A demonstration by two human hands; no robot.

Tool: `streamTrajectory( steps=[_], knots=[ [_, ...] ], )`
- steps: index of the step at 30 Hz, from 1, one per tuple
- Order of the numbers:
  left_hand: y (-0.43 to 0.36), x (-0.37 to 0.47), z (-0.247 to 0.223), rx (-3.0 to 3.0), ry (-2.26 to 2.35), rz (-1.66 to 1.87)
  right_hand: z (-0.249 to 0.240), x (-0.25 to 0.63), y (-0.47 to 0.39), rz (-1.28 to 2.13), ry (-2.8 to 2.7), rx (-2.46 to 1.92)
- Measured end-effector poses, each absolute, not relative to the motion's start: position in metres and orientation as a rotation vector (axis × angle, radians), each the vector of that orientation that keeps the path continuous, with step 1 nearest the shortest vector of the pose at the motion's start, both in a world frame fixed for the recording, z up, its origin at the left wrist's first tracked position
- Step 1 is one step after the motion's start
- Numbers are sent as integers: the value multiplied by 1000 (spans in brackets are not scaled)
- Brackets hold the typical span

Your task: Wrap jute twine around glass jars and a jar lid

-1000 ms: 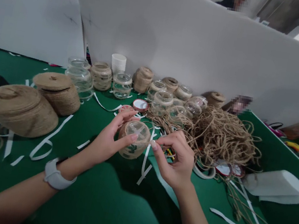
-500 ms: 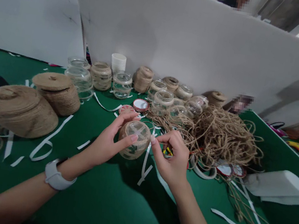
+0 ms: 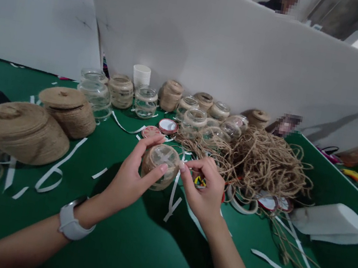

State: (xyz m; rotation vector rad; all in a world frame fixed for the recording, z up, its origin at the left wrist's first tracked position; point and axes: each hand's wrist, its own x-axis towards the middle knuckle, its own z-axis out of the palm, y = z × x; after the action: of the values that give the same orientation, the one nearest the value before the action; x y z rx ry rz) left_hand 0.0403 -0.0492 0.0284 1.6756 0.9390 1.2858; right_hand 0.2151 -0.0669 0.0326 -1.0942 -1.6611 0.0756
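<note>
A glass jar (image 3: 162, 161) stands upside down in front of me, with crossed clear tape on its base and some twine around its side. My left hand (image 3: 140, 168) grips the jar from the left, thumb at the near side and fingers behind. At the jar's right edge, my right hand (image 3: 203, 184) is closed in a pinch, thumb against forefinger, on something thin that looks like tape or twine. White strips (image 3: 173, 197) lie on the green table just below the jar.
Two twine-wrapped lidded jars (image 3: 23, 132) are at left. Glass jars (image 3: 146, 102) and paper cups (image 3: 141, 75) line the back. A twine heap (image 3: 270, 164), a tape roll (image 3: 244, 204) and a white roll (image 3: 334, 222) lie right. A person (image 3: 284, 0) is beyond the partition.
The jar has turned slightly in my left hand, whose thumb and wrist have shifted a little right. My right hand keeps its pinch at the jar's edge.
</note>
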Motion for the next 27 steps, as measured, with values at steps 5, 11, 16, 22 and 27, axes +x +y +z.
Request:
streamTrajectory(
  steps=[5, 11, 16, 22, 27],
  knots=[
    [-45, 35, 29, 1678, 861, 1239, 31, 215, -67, 95, -1666, -1078],
    [-40, 33, 31, 1657, 820, 1257, 30, 214, -68, 102, -1688, -1056],
    [-39, 30, 29, 1794, 881, 1318, 30, 212, -68, 111, -1702, -1052],
    [-42, 25, 33, 2127, 1036, 1480, 30, 212, -68, 118, -1698, -1044],
    [-48, 23, 39, 2411, 1023, 1538, 29, 211, -69, 109, -1696, -1039]
  ],
)
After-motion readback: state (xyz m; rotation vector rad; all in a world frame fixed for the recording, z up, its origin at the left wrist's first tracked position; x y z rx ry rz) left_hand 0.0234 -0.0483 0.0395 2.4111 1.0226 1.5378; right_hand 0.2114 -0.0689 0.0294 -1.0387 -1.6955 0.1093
